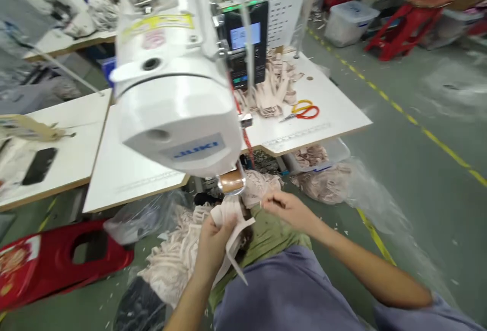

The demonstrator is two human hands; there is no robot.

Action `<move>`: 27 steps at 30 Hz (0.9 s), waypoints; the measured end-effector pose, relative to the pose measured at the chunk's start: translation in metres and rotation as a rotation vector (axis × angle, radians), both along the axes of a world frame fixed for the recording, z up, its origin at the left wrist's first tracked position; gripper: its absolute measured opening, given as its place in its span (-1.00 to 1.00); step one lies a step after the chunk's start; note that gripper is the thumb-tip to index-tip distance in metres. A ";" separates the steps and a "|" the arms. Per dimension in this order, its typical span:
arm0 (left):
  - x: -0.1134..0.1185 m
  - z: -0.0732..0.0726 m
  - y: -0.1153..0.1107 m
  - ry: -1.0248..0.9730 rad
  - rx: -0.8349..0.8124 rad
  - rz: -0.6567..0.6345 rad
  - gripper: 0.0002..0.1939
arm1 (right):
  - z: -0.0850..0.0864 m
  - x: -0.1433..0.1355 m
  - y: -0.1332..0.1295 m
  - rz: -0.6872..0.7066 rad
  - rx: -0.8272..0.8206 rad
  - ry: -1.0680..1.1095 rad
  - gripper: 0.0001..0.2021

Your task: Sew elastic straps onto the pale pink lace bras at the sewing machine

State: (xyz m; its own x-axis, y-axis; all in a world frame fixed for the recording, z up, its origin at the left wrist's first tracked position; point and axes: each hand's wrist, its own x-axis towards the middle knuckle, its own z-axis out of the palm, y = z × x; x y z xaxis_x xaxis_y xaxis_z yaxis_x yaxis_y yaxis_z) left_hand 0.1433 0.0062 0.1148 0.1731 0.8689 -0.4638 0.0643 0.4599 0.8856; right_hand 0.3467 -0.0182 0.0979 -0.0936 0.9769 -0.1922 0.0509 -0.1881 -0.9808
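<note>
My left hand [215,242] is closed on a pale pink lace bra [228,212], thumb on top, just below the sewing machine's [178,118] front end. A loose strap hangs down from the grip towards my lap. A lace-covered part of the pale cloth [262,186] bulges up between my two hands. Beside it, my right hand [287,209] is closed with fingertips pinched together; whatever is in them is too small to make out. To the left of my left hand lies a heap of similar pale lace pieces [171,260].
Red-and-yellow-handled scissors [304,111] and a bundle of pale straps [272,85] lie on the white sewing table [335,112]. A control screen [245,36] stands behind. A clear bin [337,153] hangs below the tabletop. A red stool [68,260] is at left, a phone [40,166] on the neighbouring table.
</note>
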 end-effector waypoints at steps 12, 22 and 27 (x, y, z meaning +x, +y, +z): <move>-0.001 0.001 0.001 -0.113 0.022 -0.225 -0.58 | -0.001 -0.034 0.006 0.049 -0.258 0.374 -0.54; 0.000 -0.002 -0.004 -0.236 -0.065 -0.164 -0.63 | 0.008 -0.018 0.016 0.224 -0.180 0.070 -0.73; 0.007 -0.011 -0.009 -0.166 -0.019 0.023 -0.60 | 0.010 -0.020 0.010 -0.012 0.031 -0.141 -0.78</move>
